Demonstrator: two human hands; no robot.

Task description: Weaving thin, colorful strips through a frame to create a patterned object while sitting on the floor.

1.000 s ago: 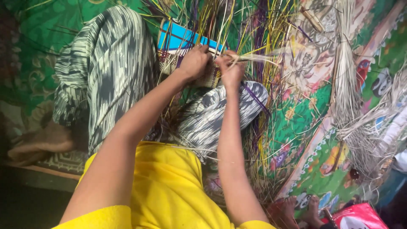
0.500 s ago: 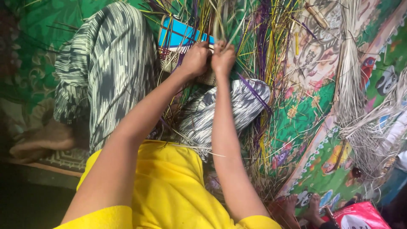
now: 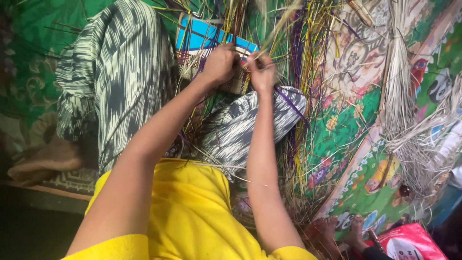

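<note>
Upper centre of frame: your left hand (image 3: 219,62) presses, fingers curled, on the one woven mat piece (image 3: 204,48) with its blue panel. Your right hand (image 3: 261,72), clenched, pinches several thin straw strands (image 3: 284,21) just beside it. Two hands, one mat piece; the loose strands are too many to count.

Left hand (image 3: 219,63) presses a woven mat (image 3: 211,50); right hand (image 3: 261,72), just beside it, pinches straw strands (image 3: 284,21) rising beyond both hands.

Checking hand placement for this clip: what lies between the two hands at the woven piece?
In the head view, only a narrow strip of the woven piece and loose straw strands separate the left hand and right hand.
</note>
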